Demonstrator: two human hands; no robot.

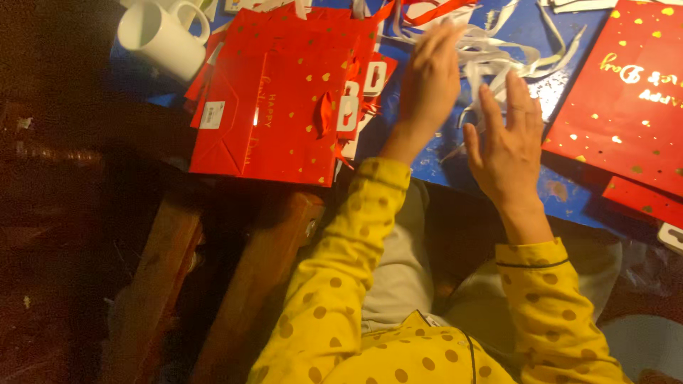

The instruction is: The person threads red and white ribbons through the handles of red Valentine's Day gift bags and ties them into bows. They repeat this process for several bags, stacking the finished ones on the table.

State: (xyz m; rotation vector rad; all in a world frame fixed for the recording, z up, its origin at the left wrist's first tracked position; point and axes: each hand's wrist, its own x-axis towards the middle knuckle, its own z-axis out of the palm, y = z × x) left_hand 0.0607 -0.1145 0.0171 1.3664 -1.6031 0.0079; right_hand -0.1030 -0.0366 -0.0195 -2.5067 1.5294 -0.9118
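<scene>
Head view: both hands, left hand (430, 82) and right hand (506, 142), spread open over tangled white paper ribbons (498, 53) at top middle. Ribbons could knot. White ceramic mug (160, 35), upper left, might tip.

White ribbons (498, 53) — loose, tangled — strewn on the blue table (562, 192).

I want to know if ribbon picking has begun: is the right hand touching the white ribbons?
Cannot tell. In the head view the right hand overlaps the white ribbons, fingers spread, but contact isn't plain.
</scene>
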